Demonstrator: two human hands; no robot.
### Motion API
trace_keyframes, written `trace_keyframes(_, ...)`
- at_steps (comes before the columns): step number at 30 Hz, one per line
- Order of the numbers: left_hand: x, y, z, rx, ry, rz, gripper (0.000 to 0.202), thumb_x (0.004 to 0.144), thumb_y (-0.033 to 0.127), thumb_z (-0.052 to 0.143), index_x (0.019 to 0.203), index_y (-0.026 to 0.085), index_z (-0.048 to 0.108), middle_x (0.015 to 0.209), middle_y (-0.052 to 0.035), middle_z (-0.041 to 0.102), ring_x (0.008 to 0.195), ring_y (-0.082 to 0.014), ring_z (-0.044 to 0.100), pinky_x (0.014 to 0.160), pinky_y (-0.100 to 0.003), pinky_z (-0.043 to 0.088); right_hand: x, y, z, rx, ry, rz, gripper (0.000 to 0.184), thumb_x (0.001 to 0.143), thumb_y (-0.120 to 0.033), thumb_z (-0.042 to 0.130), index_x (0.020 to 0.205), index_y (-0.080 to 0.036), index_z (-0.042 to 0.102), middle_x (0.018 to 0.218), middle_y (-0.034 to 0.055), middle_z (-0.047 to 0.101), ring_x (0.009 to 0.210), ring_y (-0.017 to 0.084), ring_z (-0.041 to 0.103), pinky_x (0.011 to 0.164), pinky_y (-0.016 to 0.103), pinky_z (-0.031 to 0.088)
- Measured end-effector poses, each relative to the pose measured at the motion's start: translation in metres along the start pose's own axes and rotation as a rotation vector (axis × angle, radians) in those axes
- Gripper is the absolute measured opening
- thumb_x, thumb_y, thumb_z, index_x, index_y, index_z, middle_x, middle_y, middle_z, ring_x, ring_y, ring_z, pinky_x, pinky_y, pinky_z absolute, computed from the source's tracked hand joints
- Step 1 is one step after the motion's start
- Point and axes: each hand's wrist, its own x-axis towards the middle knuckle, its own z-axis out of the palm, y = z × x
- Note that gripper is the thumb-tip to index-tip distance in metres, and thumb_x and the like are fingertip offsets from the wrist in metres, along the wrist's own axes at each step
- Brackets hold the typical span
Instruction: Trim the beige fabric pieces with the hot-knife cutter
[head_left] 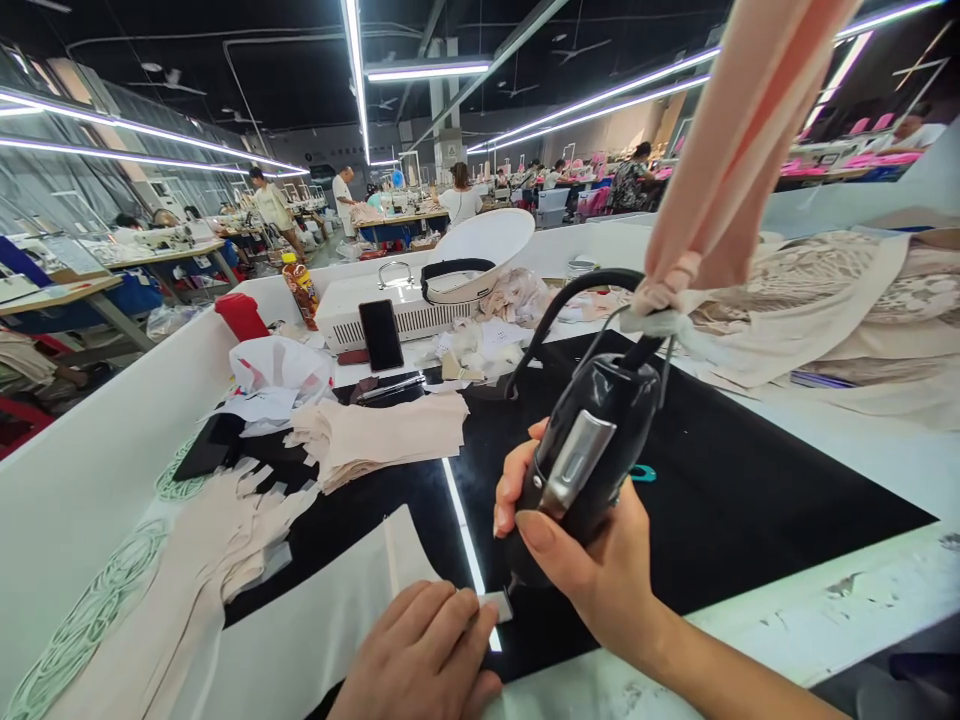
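My right hand (592, 560) is wrapped round a black hand-held electric tool (585, 450) with a shiny metal plate on its side. A knotted pale pink cloth strip (712, 170) holds the tool from above, and a black cable (551, 310) curves away from its top. My left hand (424, 650) lies palm down on the near side of the table, fingers close together. A small pale piece (495, 605) sticks out at its fingertips, close to the tool's lower end; what lies under the palm is hidden. Beside this hand is a large pale sheet (337, 610).
Stacked beige fabric pieces (397, 430) lie on the black tabletop (750, 480), with more fabric strips (202, 540) to the left. Farther back are a phone (381, 335), a white box (352, 315) and a bottle (300, 290). Lace fabric (825, 290) is heaped at right.
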Motion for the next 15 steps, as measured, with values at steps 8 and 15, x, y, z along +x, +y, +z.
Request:
trace_keyframes(8, -0.0049, -0.0008, -0.001, 0.015, -0.023, 0.007, 0.043, 0.117, 0.036, 0.034, 0.115, 0.016, 0.072, 0.099, -0.0033, 0.075, 0.089, -0.0167, 0.073, 0.083, -0.029, 0.057, -0.0018, 0.0022, 0.0018, -0.01, 0.002, 0.018, 0.033, 0.091, -0.045, 0.08, 0.101, -0.027, 0.055, 0.081, -0.0017, 0.064, 0.057, 0.014, 0.061, 0.052, 0.029, 0.056)
trace_keyframes(15, -0.0042, -0.0005, -0.0017, 0.0, -0.023, -0.006, 0.043, 0.117, 0.036, 0.034, 0.115, 0.016, 0.073, 0.101, -0.0023, 0.078, 0.089, -0.0171, 0.075, 0.083, -0.028, 0.057, -0.0022, 0.0014, 0.0032, 0.006, -0.011, 0.004, 0.031, 0.092, -0.042, 0.079, 0.104, -0.029, 0.054, 0.083, -0.0025, 0.064, 0.058, 0.013, 0.061, 0.052, 0.026, 0.056)
